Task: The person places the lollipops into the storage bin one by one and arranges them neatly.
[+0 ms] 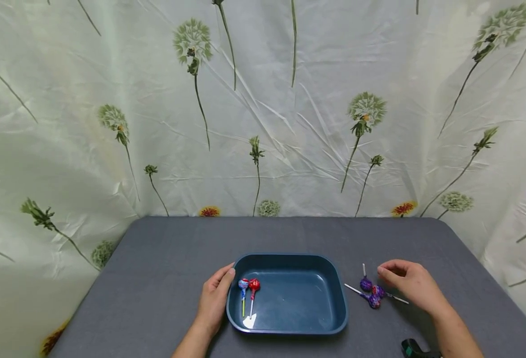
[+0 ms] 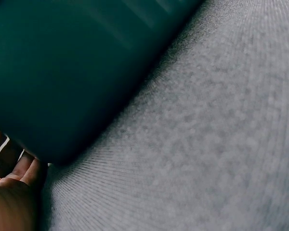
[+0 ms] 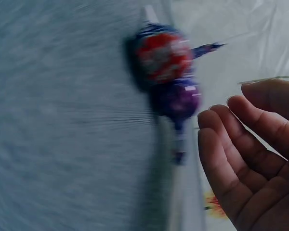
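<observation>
A dark blue tray (image 1: 289,329) sits on the table, held at its left rim by my left hand (image 1: 213,296). Left-hand fingers (image 2: 31,168) show against the tray's outer wall in the left wrist view. Inside, on the left, a blue lollipop (image 1: 243,284) and a red lollipop (image 1: 254,285) lie side by side. Right of the tray, three purple-wrapped lollipops (image 1: 366,284) lie clustered, sticks pointing different ways. My right hand (image 1: 412,284) hovers just right of them, fingers loosely bent, holding nothing. In the right wrist view the lollipops (image 3: 176,98) appear blurred, apart from the fingertips.
A grey cloth covers the table (image 1: 177,248). Behind it hangs a pale curtain (image 1: 289,124) with a dandelion print. Near my right wrist, a black object (image 1: 412,348) shows partly at the bottom edge.
</observation>
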A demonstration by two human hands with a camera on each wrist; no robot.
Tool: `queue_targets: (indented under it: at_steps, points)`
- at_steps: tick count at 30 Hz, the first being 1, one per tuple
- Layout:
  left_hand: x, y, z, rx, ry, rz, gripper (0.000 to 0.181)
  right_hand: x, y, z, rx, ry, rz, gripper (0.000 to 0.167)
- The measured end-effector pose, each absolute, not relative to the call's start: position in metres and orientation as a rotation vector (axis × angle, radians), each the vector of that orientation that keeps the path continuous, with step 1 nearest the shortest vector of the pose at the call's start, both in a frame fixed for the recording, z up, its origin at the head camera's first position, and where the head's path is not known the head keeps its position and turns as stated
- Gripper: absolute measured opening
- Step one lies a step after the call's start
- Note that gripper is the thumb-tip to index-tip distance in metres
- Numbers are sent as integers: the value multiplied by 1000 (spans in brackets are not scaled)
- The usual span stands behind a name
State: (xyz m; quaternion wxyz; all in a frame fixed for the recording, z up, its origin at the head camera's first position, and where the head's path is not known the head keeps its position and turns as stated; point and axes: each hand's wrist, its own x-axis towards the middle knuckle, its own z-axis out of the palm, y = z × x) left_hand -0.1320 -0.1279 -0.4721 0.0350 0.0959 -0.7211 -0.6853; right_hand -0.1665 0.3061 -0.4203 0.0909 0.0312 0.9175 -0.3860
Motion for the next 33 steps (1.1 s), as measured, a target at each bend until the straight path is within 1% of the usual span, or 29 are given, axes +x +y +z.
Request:
queue_targets:
  at_steps: [4, 10, 15, 18, 24, 33]
  points:
    - [-132, -128, -473, 309, -2227, -2093, 44, -171, 304, -431, 79, 2752, -1090, 32]
    - [-132, -128, -473, 301, -2241, -2073, 45, -169, 307, -432, -24, 2703, -1064, 29]
    - [-132, -128, -472, 310, -2238, -2083, 46, -167, 313, -431, -151, 2565, -1168, 33]
    - [-132, -127, -472, 317, -2246, -2076, 46, -166, 313, -431, -149, 2552, -1165, 33]
    - [-132, -126, -473, 327, -2237, -2094, 46, -166, 310, -429, -82, 2612, -1091, 27]
    - [-132, -126, -472, 335, -2245, -2094, 47, -165, 314, -427, -160, 2572, -1078, 28]
